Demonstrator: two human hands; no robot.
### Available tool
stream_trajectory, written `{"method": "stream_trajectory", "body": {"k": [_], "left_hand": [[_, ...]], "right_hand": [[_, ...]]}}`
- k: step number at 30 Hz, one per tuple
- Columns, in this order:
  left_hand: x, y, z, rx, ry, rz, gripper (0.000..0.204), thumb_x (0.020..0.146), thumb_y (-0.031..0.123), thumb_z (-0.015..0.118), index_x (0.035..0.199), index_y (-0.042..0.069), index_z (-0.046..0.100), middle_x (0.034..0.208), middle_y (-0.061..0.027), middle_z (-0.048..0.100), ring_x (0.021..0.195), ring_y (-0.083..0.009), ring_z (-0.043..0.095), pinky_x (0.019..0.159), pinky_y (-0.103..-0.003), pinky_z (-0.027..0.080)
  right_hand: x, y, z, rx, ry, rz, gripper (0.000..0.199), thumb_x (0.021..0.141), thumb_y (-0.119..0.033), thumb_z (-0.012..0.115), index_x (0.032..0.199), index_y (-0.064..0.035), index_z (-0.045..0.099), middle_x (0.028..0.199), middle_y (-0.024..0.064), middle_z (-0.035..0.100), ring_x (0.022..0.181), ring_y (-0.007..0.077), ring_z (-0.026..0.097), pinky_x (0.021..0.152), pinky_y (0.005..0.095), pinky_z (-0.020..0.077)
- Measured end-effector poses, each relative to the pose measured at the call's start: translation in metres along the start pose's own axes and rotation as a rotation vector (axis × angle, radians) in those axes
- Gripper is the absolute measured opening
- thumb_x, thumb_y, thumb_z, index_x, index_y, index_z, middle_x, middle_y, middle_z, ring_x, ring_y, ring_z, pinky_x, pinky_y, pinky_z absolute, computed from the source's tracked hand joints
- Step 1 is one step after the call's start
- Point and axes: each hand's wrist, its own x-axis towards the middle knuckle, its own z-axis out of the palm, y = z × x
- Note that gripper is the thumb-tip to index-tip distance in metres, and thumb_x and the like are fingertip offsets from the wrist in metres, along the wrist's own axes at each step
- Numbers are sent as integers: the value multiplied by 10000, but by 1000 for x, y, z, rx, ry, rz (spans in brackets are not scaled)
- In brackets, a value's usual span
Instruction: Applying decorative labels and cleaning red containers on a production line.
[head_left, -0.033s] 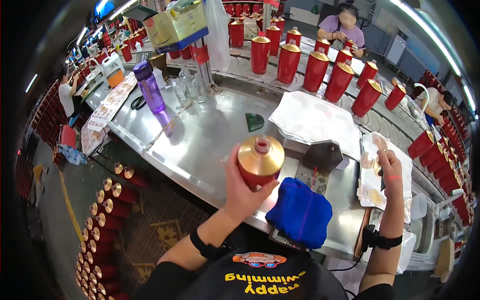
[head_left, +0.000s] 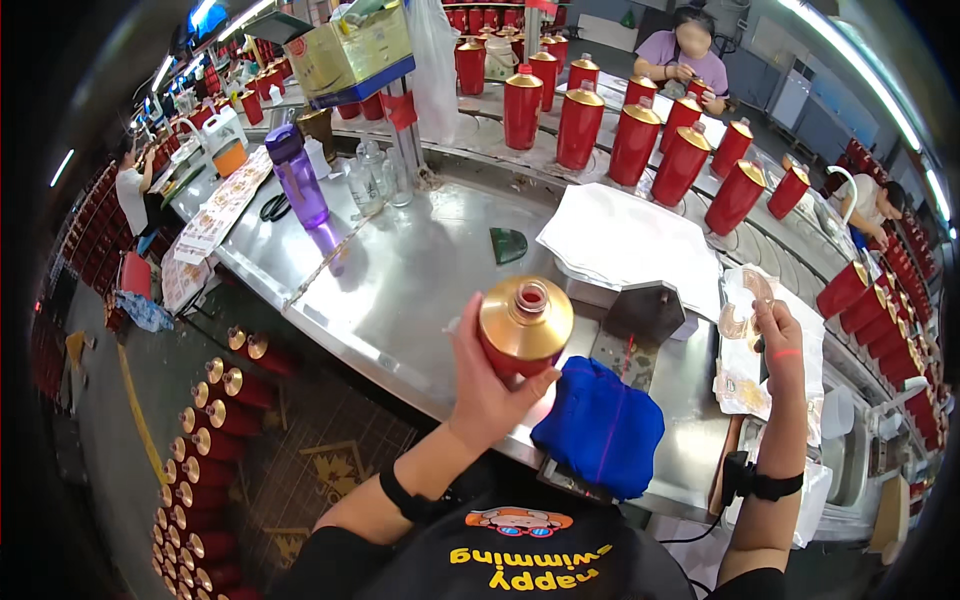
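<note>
1. Left hand [head_left: 485, 395]: closed around a red bottle [head_left: 527, 325] with a gold shoulder, held above the near edge of the metal surface [head_left: 410, 280], its uncapped neck upward.
2. Right hand [head_left: 782, 335]: fingers bent over the gold-patterned sheets [head_left: 742, 385] at right (whether they pinch anything, I cannot tell).
3. Blue cloth [head_left: 600, 425]: folded, near side, between both forearms.
4. White paper [head_left: 630, 240]: lying beyond the cloth.
5. Purple drinking bottle [head_left: 298, 180]: standing at far left.
6. More red bottles [head_left: 630, 140]: lined up on the far side.

A purple drinking bottle [head_left: 299, 183] stands between black scissors [head_left: 274, 207] and clear glassware [head_left: 400, 187]; a translucent bag [head_left: 433, 80] hangs beside a yellow carton [head_left: 360, 62].
</note>
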Motion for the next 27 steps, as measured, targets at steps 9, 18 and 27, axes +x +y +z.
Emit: {"method": "stream_trajectory", "body": {"k": [9,18,27], "left_hand": [[54,3,-57,-418,-539,-161,890,738,201,714,1464,0,239,1463,-189,329,1260,-301,422,1066,-395,320],[34,29,-51,318,-292,278,857,749,413,790,1342,-45,374,1249,-207,473,1104,-355,494,973,-399,388],[29,15,-36,231,-302,221,865,655,316,867,1298,-1,384,1245,-189,490,1105,-336,519,949,-416,427]], "right_hand": [[-17,-24,19,-29,-36,12,305,970,-301,567,815,-40,595,805,-25,479,667,55,434,563,223,371],[-33,-58,59,99,-160,-47,321,948,-312,601,1069,-21,655,846,-32,542,745,43,487,642,217,399],[-42,-96,121,243,-220,-229,185,944,-145,597,891,30,622,1015,69,553,891,133,538,782,246,435]]}}
